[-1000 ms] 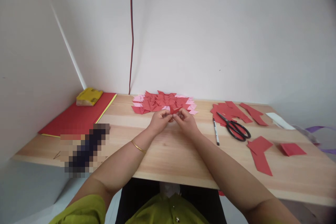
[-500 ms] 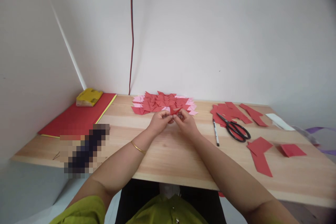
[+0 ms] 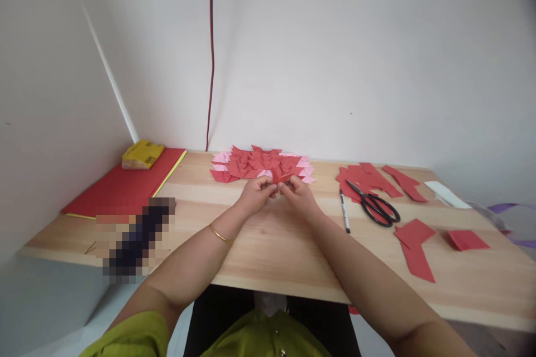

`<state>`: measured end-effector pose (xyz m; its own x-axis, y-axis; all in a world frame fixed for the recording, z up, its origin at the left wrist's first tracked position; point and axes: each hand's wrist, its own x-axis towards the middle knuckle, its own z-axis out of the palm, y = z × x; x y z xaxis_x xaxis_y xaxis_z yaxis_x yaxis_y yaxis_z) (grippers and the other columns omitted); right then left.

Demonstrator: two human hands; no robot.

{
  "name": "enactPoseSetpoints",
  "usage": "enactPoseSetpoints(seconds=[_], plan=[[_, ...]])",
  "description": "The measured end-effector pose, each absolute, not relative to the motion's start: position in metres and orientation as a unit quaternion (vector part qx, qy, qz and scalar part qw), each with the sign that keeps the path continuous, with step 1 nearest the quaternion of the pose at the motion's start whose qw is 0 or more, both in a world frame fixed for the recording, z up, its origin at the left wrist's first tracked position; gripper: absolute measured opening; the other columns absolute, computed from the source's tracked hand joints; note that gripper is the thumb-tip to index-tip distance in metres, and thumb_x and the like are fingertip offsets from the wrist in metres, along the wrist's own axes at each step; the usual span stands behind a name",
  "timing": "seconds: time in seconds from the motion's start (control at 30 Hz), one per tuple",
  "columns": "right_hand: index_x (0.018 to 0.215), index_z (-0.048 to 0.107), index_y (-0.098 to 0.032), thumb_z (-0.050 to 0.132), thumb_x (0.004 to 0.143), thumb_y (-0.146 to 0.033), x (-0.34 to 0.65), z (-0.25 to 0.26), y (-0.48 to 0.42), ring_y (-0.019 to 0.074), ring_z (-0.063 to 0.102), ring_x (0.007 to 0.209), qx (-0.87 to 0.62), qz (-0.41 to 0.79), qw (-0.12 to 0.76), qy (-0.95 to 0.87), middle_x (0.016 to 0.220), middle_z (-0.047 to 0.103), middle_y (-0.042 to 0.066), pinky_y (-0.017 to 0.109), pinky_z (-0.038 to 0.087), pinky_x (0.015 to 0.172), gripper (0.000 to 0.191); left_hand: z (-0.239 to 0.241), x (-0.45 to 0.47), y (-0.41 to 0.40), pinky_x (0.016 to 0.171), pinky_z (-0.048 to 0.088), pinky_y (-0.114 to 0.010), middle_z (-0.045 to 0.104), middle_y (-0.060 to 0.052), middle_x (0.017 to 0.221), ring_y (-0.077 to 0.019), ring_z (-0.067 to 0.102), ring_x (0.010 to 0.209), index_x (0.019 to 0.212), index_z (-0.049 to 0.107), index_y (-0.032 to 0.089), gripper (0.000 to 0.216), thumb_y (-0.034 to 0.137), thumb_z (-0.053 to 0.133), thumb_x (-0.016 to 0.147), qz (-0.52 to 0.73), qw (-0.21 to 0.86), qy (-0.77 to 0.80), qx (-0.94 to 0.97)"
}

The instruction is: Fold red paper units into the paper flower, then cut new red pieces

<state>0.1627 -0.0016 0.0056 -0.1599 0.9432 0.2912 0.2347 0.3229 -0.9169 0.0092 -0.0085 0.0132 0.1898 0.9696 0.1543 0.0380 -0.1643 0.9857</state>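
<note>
My left hand (image 3: 256,193) and my right hand (image 3: 297,192) meet above the middle of the table, each with its fingers pinched on one small piece of folded red paper (image 3: 276,176). Its pointed ends stick up between the fingertips; the lower part is hidden by the thumbs and fingers. Just behind, against the wall, lies a cluster of folded red and pink paper pieces (image 3: 262,163) with pointed tips, packed in overlapping rows.
On the right lie black-handled scissors (image 3: 379,209), a white pen (image 3: 344,212), red paper pieces (image 3: 414,242), a folded red square (image 3: 469,240) and a white strip (image 3: 447,194). On the left, a yellow packet (image 3: 143,155) rests on red sheets (image 3: 113,187), near a blurred dark patch.
The folded red paper has turned slightly between my fingers, and my right thumb and fingers have shifted a little on it. Everything on the table stays where it was.
</note>
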Motion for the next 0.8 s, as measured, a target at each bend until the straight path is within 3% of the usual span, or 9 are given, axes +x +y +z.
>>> enactPoseSetpoints(seconds=[0.13,0.3,0.53,0.8], plan=[[0.090,0.058,-0.019,0.063,0.074,-0.046,0.162,0.002,0.000,0.0167,0.059,0.066,-0.410,0.436,0.491,-0.632,0.072,0.063,0.002,0.029,0.046,0.061,0.032,0.017,0.008,-0.010,0.055,0.039,-0.022,0.057,0.002,0.056,-0.0098,0.051,0.054,0.063,0.056,0.015,0.022,0.032,0.062,0.075,0.450,0.428,0.441,0.648],[0.080,0.059,-0.019,0.070,0.069,-0.045,0.163,0.001,0.002,0.0149,0.057,0.062,-0.396,0.469,0.508,-0.604,0.067,0.061,0.000,0.028,0.045,0.060,0.031,0.017,0.008,-0.010,0.058,0.040,-0.023,0.059,0.001,0.061,-0.0106,0.053,0.058,0.069,0.059,0.015,0.020,0.033,0.059,0.078,0.434,0.433,0.423,0.667],[0.075,0.058,-0.019,0.067,0.074,-0.044,0.161,0.004,-0.002,0.0126,0.053,0.061,-0.361,0.492,0.526,-0.592,0.063,0.056,-0.002,0.026,0.042,0.059,0.026,0.026,0.008,-0.014,0.057,0.039,-0.023,0.056,0.001,0.059,-0.0104,0.051,0.056,0.064,0.055,0.016,0.022,0.033,0.059,0.078,0.451,0.418,0.405,0.677],[0.077,0.059,-0.019,0.069,0.072,-0.041,0.163,-0.002,0.004,0.0135,0.056,0.065,-0.319,0.559,0.490,-0.589,0.067,0.059,-0.001,0.028,0.045,0.065,0.025,0.015,0.011,-0.012,0.054,0.038,-0.022,0.055,0.002,0.056,-0.0094,0.049,0.053,0.067,0.057,0.015,0.021,0.033,0.057,0.078,0.426,0.436,0.426,0.669]])
